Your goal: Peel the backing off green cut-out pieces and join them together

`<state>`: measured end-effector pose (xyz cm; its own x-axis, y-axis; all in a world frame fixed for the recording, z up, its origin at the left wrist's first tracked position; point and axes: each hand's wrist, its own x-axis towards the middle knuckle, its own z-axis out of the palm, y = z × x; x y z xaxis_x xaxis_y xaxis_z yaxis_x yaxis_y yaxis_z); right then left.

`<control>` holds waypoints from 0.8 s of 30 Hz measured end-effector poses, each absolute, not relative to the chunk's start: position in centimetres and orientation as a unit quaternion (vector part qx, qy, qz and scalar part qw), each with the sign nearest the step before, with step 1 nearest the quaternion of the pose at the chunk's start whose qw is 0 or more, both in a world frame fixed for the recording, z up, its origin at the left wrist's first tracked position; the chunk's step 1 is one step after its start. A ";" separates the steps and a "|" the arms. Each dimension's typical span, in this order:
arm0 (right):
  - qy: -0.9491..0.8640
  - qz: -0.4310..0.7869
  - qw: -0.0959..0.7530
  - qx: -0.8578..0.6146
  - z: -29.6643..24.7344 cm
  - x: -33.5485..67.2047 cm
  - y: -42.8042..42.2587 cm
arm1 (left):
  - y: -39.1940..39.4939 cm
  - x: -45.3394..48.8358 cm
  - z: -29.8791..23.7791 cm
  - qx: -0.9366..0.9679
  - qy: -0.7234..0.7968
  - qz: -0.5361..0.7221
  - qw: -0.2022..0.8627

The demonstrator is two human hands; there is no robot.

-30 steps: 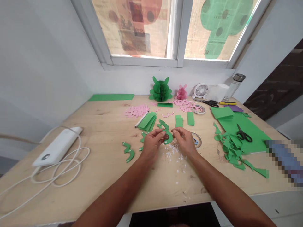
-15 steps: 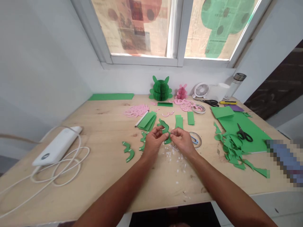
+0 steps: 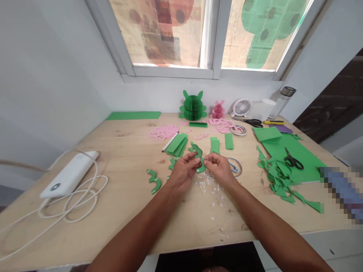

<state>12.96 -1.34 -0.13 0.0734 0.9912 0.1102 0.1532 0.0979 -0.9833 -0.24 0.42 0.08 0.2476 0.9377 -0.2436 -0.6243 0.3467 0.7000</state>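
White walls [image 3: 48, 75] and a window [image 3: 172, 71] back your bench [image 3: 119, 158], with 12 o'clock towards the window; your green strip [image 3: 200, 150] is held up over the middle, between your two hands; from your left hand [image 3: 183, 170] it lies at about 2 o'clock, from your right hand [image 3: 221, 168] at about 10; its long axis runs roughly from 11 to 5 o'clock; your left hand is clamped on it; your right hand's fingertips are at its 3 o'clock edge, so neither hand is clearly nearer, but I cannot tell whether they grip; white scraps [image 3: 208, 185] lie below at 6 o'clock; print on the newsprint [image 3: 232, 49] at the window is too faint to read; the white box [image 3: 70, 173] at 9 o'clock bears a dark round mark, illegible.
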 end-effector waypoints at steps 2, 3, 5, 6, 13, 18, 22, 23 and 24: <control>-0.504 0.468 0.519 -0.507 -0.1 13.0 -1.3 | 0.5 -0.3 0.2 0.232 0.314 0.515 0.763; -0.489 0.491 0.526 -0.493 -0.1 13.0 -1.4 | 0.5 -0.3 0.2 0.230 0.306 0.511 0.769; -0.468 0.525 0.536 -0.467 0.0 13.1 -1.4 | 0.6 -0.5 0.4 0.229 0.290 0.502 0.782; -0.461 0.538 0.540 -0.454 0.0 13.1 -1.4 | 0.6 -0.5 0.4 0.231 0.282 0.495 0.789; -0.440 0.549 0.569 -0.425 0.0 13.2 -1.4 | 0.6 -0.9 0.7 0.231 0.243 0.482 0.810; -0.426 0.529 0.580 -0.450 0.4 13.2 -1.3 | 0.3 -0.9 0.9 0.271 0.282 0.453 0.801; -0.433 0.482 0.592 -0.480 0.6 13.5 -1.2 | 0.0 -0.8 1.1 0.318 0.310 0.437 0.782; -0.434 0.469 0.595 -0.488 0.6 13.5 -1.2 | -0.1 -0.8 1.1 0.331 0.317 0.430 0.778; -0.437 0.456 0.597 -0.494 0.6 13.6 -1.1 | -0.1 -0.8 1.1 0.344 0.325 0.423 0.773</control>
